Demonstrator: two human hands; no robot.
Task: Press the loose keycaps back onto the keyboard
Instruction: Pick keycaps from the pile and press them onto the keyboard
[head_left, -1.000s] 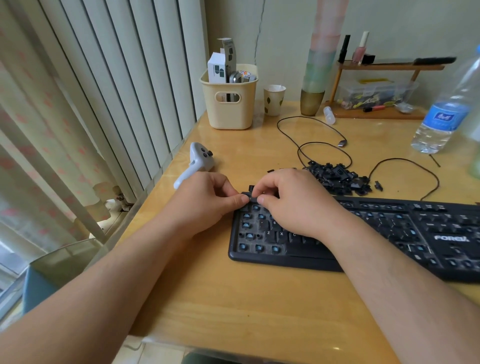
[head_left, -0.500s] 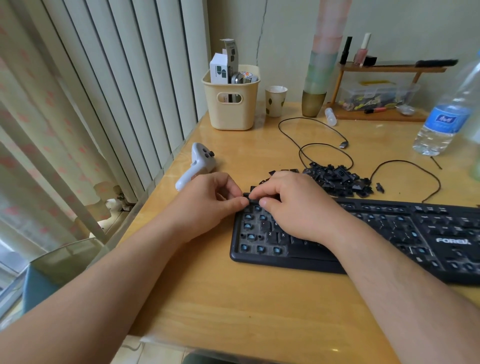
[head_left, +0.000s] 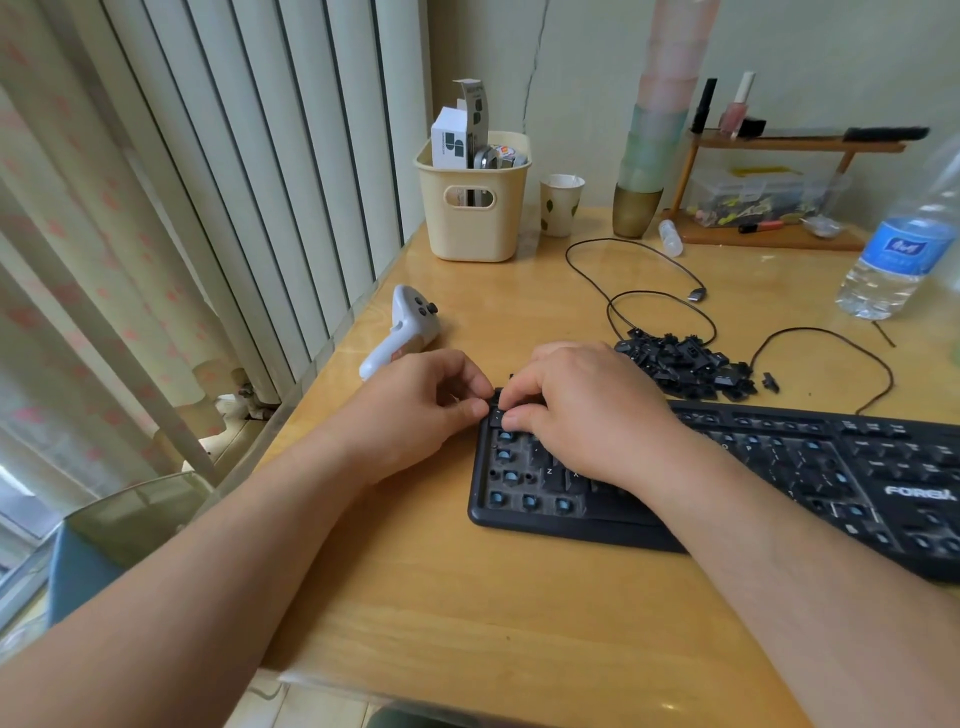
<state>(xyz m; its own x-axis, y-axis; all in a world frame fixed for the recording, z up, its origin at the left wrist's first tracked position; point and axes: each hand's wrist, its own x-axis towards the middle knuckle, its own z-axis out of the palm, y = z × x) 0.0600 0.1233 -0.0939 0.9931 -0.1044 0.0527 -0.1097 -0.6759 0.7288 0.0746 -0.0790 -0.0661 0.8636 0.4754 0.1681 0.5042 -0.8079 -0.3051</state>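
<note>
A black keyboard (head_left: 779, 483) lies across the wooden desk, many of its blue switch stems bare. Its top-left corner is where both hands meet. My left hand (head_left: 415, 410) has its thumb and forefinger pinched on a small black keycap (head_left: 497, 411) at that corner. My right hand (head_left: 587, 415) lies over the keyboard's left part, its fingertips curled down on the same keycap and hiding the keys beneath. A heap of loose black keycaps (head_left: 685, 366) sits just behind the keyboard, to the right of my right hand.
A white handheld controller (head_left: 402, 327) lies left of the hands. Thin black cables (head_left: 654, 296) loop behind the keycap heap. Further back stand a cream basket (head_left: 472, 208), a paper cup (head_left: 560, 203), stacked cups (head_left: 649, 156), a wooden shelf (head_left: 779, 150). A water bottle (head_left: 904, 244) is at right.
Both hands stay pinched at the keyboard's top-left corner, pressed slightly lower onto the keycap. The view has shifted a little; nothing else on the desk moved.
</note>
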